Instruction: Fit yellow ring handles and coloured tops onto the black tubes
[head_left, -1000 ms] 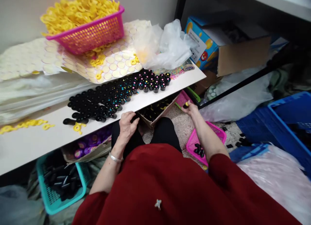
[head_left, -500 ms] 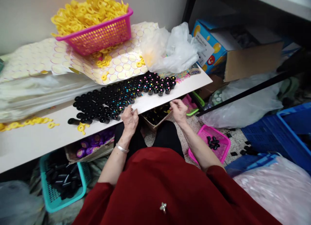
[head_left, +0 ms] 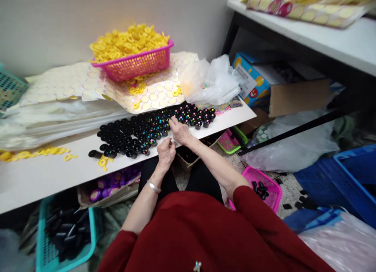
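Observation:
Many small black cylinders [head_left: 123,133] stand packed together on the white bench [head_left: 53,172]. Toward the right, coloured beads dot their tops, mostly blue in the middle and pink at the far end. My right hand [head_left: 181,132] reaches over the front of this group, fingertips pinched at the beaded tops; anything between them is hidden. Closed at the bench's front edge, just below and left of it, is my left hand [head_left: 166,152], wearing a bracelet. Whatever its curled fingers hold is too small to make out. Loose beads [head_left: 223,107] lie at the group's right end.
A pink basket [head_left: 141,64] heaped with yellow ring pieces [head_left: 129,43] sits on sticker sheets behind. Clear plastic bags [head_left: 217,82] lie right of it. Below are an open carton [head_left: 188,160], a teal basket [head_left: 42,240] and a pink basket [head_left: 276,193], both holding black pieces.
My right hand has moved left and forward from beyond the bench edge to the beaded tops. My left hand stays near the edge, slightly further right. The camera view has tilted upward.

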The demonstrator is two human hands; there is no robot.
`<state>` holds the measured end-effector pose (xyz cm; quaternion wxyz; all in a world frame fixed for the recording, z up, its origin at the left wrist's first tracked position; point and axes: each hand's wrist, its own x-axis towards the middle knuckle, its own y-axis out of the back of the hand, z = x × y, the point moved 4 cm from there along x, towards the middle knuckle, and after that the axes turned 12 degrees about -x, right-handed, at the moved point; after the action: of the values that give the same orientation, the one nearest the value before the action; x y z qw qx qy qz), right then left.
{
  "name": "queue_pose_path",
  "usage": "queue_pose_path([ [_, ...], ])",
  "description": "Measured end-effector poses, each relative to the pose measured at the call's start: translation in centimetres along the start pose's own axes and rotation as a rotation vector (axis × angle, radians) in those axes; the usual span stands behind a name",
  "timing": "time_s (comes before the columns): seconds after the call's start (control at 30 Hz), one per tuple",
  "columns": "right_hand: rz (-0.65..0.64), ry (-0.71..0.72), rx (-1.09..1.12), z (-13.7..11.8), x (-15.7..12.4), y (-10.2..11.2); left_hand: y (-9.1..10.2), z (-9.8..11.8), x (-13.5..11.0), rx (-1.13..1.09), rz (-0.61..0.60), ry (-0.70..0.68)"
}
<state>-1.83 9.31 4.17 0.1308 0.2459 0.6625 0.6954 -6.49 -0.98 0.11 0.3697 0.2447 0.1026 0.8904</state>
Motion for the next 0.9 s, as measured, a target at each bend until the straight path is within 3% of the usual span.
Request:
queue_pose_path([
  [0.13,-0.035,0.018,-0.077,-0.4,0.3,-0.1,0.0,-0.6,0.4,-0.044,0.036,-0.005],
  [0.3,0.071,-0.053,-0.094,1.0,1.4,1.8,-0.9,-0.9,1.3,0.017,0.052,-0.019],
  [0.4,0.112,-0.133,-0.122,3.2,4.0,3.9,-1.7,-0.7,1.9,0.059,0.052,-0.011],
  [0.5,0.04,-0.151,-0.153,5.3,7.7,5.1,-2.5,-0.4,2.6,0.098,0.073,0.029],
  [0.67,-0.113,-0.08,-0.197,6.9,12.5,3.9,-3.7,-0.2,3.9,0.229,0.03,0.113],
  [0.9,-0.141,-0.072,-0.225,7.5,14.1,1.9,-4.2,0.3,5.6,0.406,-0.085,0.206],
])
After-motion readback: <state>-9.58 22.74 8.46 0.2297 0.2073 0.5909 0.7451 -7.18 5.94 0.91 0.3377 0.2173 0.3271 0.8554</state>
